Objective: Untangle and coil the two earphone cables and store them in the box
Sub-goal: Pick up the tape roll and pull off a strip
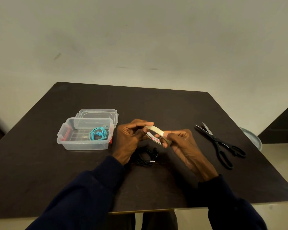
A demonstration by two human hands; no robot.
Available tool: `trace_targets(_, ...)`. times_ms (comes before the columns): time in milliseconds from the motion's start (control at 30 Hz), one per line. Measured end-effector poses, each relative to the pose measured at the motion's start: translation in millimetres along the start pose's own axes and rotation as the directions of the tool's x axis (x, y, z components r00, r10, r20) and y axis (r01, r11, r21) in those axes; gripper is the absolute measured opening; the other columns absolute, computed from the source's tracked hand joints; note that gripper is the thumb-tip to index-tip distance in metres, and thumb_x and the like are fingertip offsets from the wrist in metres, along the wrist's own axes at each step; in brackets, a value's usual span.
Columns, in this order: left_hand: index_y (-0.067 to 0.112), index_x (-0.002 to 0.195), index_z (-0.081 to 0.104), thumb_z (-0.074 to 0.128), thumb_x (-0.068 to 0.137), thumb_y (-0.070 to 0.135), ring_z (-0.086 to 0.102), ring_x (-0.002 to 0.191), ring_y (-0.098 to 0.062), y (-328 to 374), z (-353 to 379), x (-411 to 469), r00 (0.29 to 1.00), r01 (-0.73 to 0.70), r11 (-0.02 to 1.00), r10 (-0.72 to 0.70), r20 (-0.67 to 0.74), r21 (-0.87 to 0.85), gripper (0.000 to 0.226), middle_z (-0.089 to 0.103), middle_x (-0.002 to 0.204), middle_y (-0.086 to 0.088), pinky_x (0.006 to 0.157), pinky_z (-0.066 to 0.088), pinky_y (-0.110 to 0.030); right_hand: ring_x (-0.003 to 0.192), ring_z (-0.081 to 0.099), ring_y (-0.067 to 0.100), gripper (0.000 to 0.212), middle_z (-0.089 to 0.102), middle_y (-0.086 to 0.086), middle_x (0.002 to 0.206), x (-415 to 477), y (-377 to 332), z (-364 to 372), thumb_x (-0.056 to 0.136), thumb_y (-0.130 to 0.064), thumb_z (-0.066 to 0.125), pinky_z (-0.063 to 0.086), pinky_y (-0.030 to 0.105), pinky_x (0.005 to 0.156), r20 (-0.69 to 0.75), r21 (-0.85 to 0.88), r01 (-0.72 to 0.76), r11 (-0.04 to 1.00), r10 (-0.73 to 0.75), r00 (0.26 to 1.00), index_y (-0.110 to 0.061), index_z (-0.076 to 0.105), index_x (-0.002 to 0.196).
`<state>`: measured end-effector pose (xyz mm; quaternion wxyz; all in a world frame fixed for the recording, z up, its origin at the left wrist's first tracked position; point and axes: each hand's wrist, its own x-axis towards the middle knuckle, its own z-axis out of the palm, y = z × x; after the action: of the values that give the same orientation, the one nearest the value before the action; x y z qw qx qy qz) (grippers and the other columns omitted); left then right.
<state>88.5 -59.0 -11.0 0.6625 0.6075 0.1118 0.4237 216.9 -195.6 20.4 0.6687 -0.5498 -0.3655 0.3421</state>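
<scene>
Above black earphone coil [145, 157]: translucent tape roll [157, 131].
It was pinched by left hand [130, 138] and right hand [183, 143], likely for binding.

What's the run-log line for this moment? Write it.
left hand, right hand: grip tape | teal cable: in box | black cable: coiled on table | scissors: on table
</scene>
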Motion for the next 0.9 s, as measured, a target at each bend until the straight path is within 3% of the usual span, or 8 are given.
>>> trace_targets(133,0.008,0.105,0.076,0.068,0.089,0.004,0.069,0.104,-0.032,2,0,-1,0.999,-0.041,0.999,0.041,0.011,0.004,0.018,0.073,0.107,-0.012,0.077,0.063,-0.04,0.058,0.054,0.02,0.023,0.066,0.028,0.068,-1,-2,1,0.078,-0.006,0.061,0.05,0.03,0.07,0.004,0.011,-0.01,1.0,0.01,1.0,0.008,0.077,0.086)
trace_targets(267,0.008,0.105,0.076,0.067,0.089,-0.002,0.07,0.095,-0.026,2,2,0,0.992,-0.126,0.988,0.123,0.036,0.092,0.021,0.072,0.101,-0.013,0.076,0.059,-0.027,0.051,0.05,0.018,0.015,0.058,0.036,0.07,-5,-3,4,0.08,-0.009,0.071,0.047,0.027,0.06,-0.046,0.015,-0.03,0.999,0.031,0.998,0.004,0.077,0.075)
trace_targets(367,0.005,0.105,0.077,0.068,0.088,-0.005,0.069,0.094,-0.025,-4,1,1,0.979,-0.197,0.959,0.184,0.084,0.203,0.021,0.071,0.1,-0.009,0.084,0.057,-0.031,0.049,0.045,0.019,0.024,0.053,0.018,0.053,-6,1,4,0.08,-0.018,0.071,0.047,0.026,0.06,-0.07,-0.055,-0.041,0.998,0.037,0.997,0.003,0.075,0.068)
trace_targets(533,0.002,0.103,0.077,0.069,0.087,-0.007,0.069,0.095,-0.024,-6,1,1,0.973,-0.224,0.945,0.203,0.107,0.237,0.02,0.07,0.1,-0.009,0.086,0.055,-0.027,0.049,0.042,0.022,0.035,0.049,0.012,0.045,-6,3,6,0.073,-0.032,0.075,0.047,0.022,0.06,-0.092,-0.081,-0.06,0.995,0.052,0.994,0.002,0.072,0.063)
trace_targets(667,0.003,0.103,0.078,0.07,0.087,-0.005,0.069,0.095,-0.025,-6,0,2,0.979,-0.199,0.957,0.186,0.079,0.21,0.02,0.071,0.099,-0.009,0.086,0.057,-0.034,0.05,0.044,0.019,0.028,0.051,0.019,0.052,-5,2,7,0.08,-0.022,0.069,0.047,0.023,0.061,-0.073,-0.082,-0.049,0.995,0.043,0.996,0.002,0.073,0.065)
trace_targets(767,0.011,0.102,0.078,0.07,0.088,0.0,0.069,0.097,-0.026,-3,-1,2,0.989,-0.148,0.977,0.145,0.033,0.152,0.02,0.073,0.1,-0.004,0.085,0.058,-0.035,0.054,0.048,0.018,0.021,0.057,0.039,0.07,-4,0,7,0.074,-0.018,0.07,0.047,0.025,0.061,-0.035,-0.016,-0.026,1.0,0.025,0.999,0.001,0.077,0.072)
trace_targets(900,0.015,0.101,0.078,0.07,0.087,0.011,0.07,0.104,-0.029,4,1,-2,0.999,-0.037,0.999,0.037,-0.005,-0.01,0.017,0.074,0.105,-0.006,0.077,0.062,-0.037,0.057,0.051,0.016,0.024,0.064,0.031,0.079,-1,0,4,0.074,-0.009,0.066,0.046,0.027,0.063,0.036,0.055,-0.026,0.998,0.024,0.999,0.007,0.078,0.088)
